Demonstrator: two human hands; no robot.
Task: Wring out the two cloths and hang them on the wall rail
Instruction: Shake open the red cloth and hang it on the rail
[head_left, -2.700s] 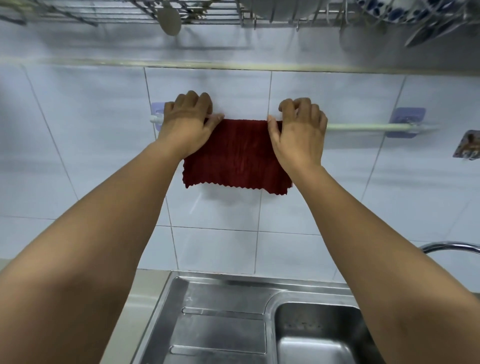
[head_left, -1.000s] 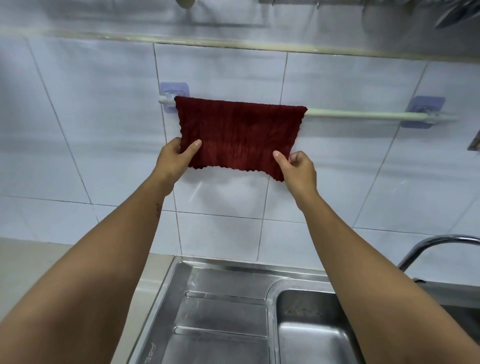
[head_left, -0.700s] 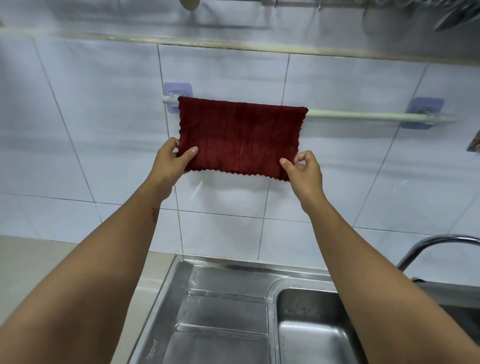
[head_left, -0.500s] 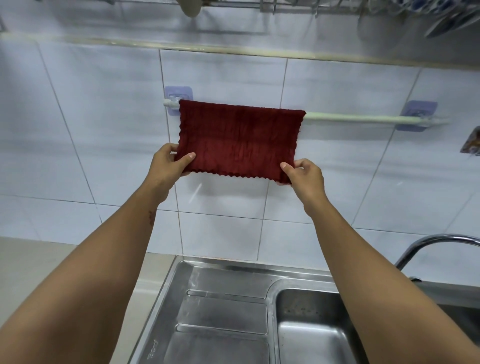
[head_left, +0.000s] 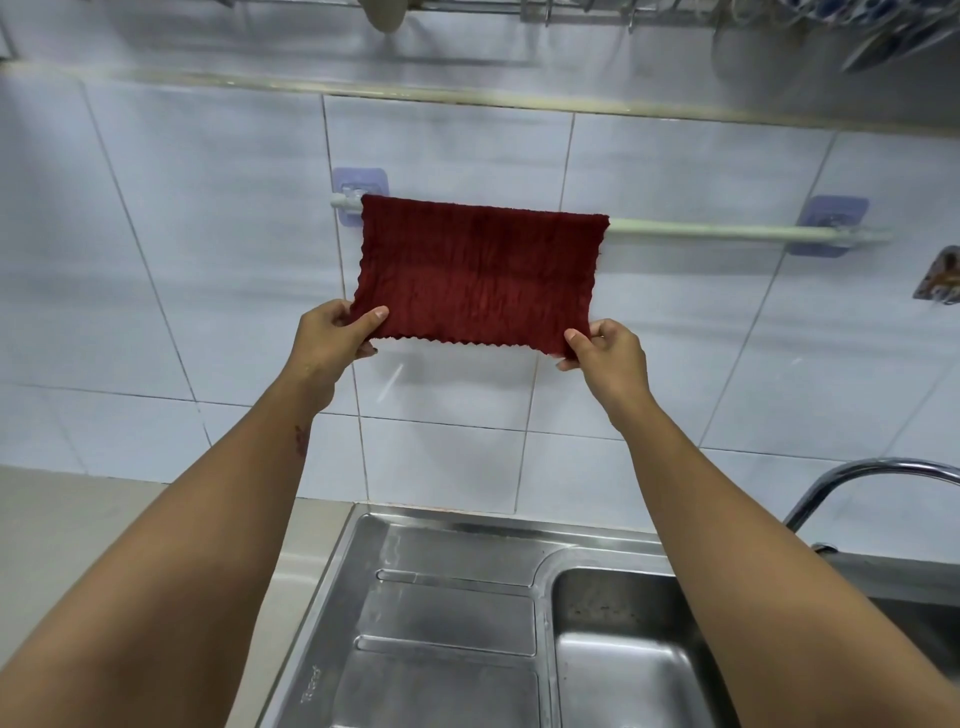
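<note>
A dark red ribbed cloth hangs folded over the left half of the pale wall rail, which runs between two blue stick-on brackets on the white tiles. My left hand pinches the cloth's lower left corner between thumb and fingers. My right hand pinches its lower right corner. The bottom edge is stretched flat between the two hands. Only this one cloth is in view.
Below lies a steel sink with a ribbed drainboard on its left and a beige counter further left. A chrome tap arches in from the right. A wire dish rack holding crockery hangs overhead.
My hands slid from the rail at the cloth's top down to its bottom corners and took hold. The cloth now hangs straighter and flatter than before.
</note>
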